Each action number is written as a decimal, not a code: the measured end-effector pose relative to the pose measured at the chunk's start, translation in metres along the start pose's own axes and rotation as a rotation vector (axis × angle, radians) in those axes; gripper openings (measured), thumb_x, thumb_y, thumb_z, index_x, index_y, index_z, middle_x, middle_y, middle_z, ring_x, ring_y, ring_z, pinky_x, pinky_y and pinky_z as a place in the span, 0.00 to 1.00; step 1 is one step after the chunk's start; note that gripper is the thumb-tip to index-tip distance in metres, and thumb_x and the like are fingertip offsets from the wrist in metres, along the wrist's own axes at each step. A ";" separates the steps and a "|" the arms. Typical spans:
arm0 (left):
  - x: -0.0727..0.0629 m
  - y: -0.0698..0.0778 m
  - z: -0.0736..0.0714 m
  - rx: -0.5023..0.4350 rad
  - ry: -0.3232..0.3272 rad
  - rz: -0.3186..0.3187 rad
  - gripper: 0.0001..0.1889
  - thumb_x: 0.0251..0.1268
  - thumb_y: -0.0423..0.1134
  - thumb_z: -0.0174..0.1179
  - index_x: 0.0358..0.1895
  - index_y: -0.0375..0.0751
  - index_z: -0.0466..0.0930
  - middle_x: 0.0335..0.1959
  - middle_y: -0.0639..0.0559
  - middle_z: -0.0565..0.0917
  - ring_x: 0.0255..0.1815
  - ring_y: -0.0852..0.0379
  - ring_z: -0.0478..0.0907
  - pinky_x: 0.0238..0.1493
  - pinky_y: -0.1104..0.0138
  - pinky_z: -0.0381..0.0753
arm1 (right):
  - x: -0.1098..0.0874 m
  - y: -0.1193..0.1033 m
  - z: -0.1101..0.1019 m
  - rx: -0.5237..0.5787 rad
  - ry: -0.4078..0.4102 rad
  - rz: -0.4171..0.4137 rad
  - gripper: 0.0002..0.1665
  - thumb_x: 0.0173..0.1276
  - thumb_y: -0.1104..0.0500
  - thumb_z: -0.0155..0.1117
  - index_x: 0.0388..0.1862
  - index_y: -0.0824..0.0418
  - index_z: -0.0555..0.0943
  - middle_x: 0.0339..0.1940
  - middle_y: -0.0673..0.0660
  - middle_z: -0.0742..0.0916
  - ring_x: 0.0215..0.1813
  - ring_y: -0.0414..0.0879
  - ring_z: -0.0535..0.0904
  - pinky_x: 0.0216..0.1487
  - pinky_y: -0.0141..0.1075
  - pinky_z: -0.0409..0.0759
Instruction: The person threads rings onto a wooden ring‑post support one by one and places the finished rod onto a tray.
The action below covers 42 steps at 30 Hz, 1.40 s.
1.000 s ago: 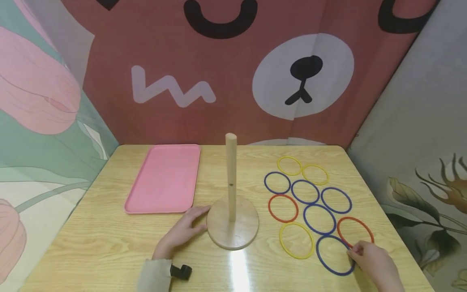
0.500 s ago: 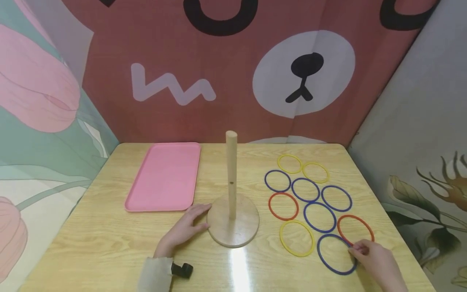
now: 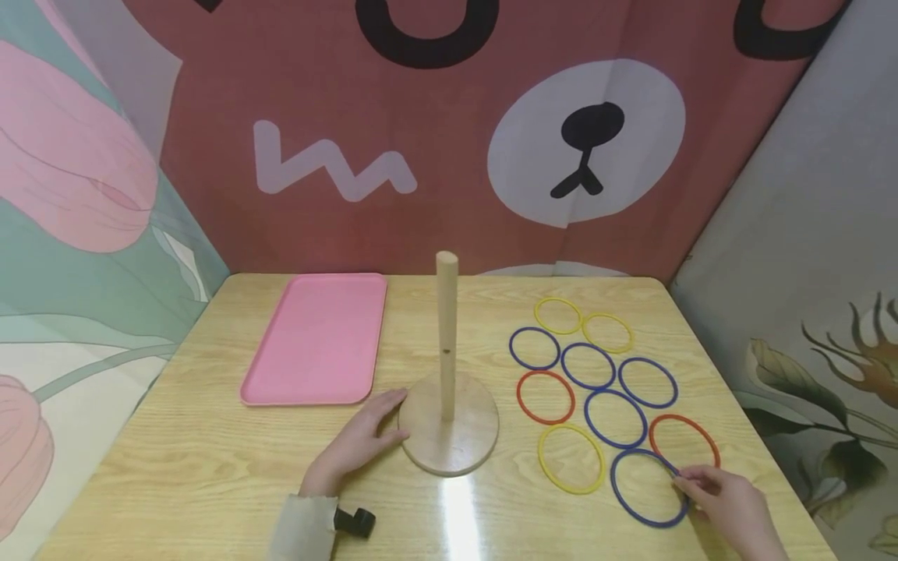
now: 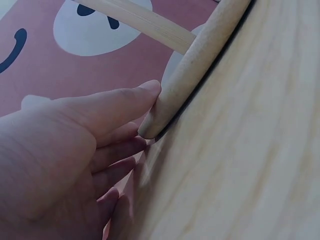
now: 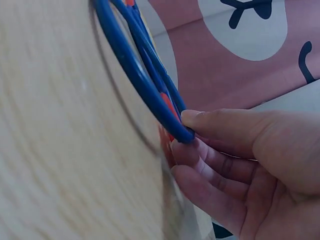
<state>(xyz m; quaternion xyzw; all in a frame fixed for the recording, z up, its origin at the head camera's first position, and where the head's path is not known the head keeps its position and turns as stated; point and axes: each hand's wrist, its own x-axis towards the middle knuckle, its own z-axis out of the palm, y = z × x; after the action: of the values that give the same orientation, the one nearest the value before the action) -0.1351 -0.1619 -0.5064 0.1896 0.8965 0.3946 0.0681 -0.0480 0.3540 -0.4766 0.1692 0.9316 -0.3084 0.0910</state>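
Lower right: your right hand [image 3: 730, 502] pinches thin, round blue ring [image 5: 136, 75]. Lower centre: uncurled left hand [image 3: 354, 448] touches round wooden base [image 3: 471, 444].

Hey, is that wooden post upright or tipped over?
Upright: the wooden post rises from its round base, which rests flat on the table, the left hand at its edge.

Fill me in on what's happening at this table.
A person's right hand pinches the edge of a blue ring, the one nearest the person; in the right wrist view that edge looks slightly raised off the table. The left hand touches the rim of a round wooden base, which carries an upright post. The other nine rings, four blue, three yellow and two red, lie on the table. A pink tray sits beyond the left hand.
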 end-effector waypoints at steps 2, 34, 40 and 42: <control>-0.001 0.000 0.000 0.007 -0.001 -0.001 0.37 0.62 0.49 0.63 0.72 0.39 0.62 0.74 0.39 0.64 0.76 0.38 0.57 0.76 0.43 0.54 | -0.001 -0.001 -0.002 0.007 -0.002 0.003 0.24 0.64 0.53 0.67 0.48 0.73 0.81 0.33 0.60 0.89 0.30 0.41 0.83 0.26 0.31 0.84; -0.001 -0.001 -0.001 0.024 0.000 0.037 0.37 0.63 0.49 0.62 0.72 0.38 0.62 0.74 0.38 0.64 0.76 0.37 0.57 0.75 0.41 0.55 | 0.003 -0.132 -0.051 0.124 0.169 -0.313 0.25 0.68 0.45 0.63 0.50 0.65 0.83 0.37 0.60 0.89 0.30 0.29 0.81 0.32 0.24 0.81; -0.001 -0.001 -0.001 0.014 -0.008 0.042 0.37 0.63 0.48 0.62 0.72 0.37 0.62 0.74 0.38 0.63 0.76 0.37 0.56 0.76 0.42 0.54 | 0.005 -0.158 -0.058 0.197 0.157 -0.353 0.25 0.67 0.45 0.64 0.51 0.65 0.83 0.37 0.52 0.89 0.33 0.28 0.82 0.35 0.22 0.83; -0.001 -0.002 -0.001 0.012 -0.009 0.042 0.37 0.64 0.49 0.62 0.72 0.37 0.61 0.74 0.38 0.63 0.76 0.36 0.56 0.76 0.42 0.53 | 0.007 -0.167 -0.061 0.222 0.150 -0.375 0.24 0.67 0.46 0.64 0.50 0.65 0.83 0.33 0.44 0.88 0.33 0.29 0.82 0.36 0.21 0.83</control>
<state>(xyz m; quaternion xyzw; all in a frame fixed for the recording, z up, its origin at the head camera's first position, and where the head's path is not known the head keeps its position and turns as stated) -0.1353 -0.1640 -0.5073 0.2107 0.8943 0.3898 0.0629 -0.1201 0.2671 -0.3392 0.0244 0.9113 -0.4071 -0.0564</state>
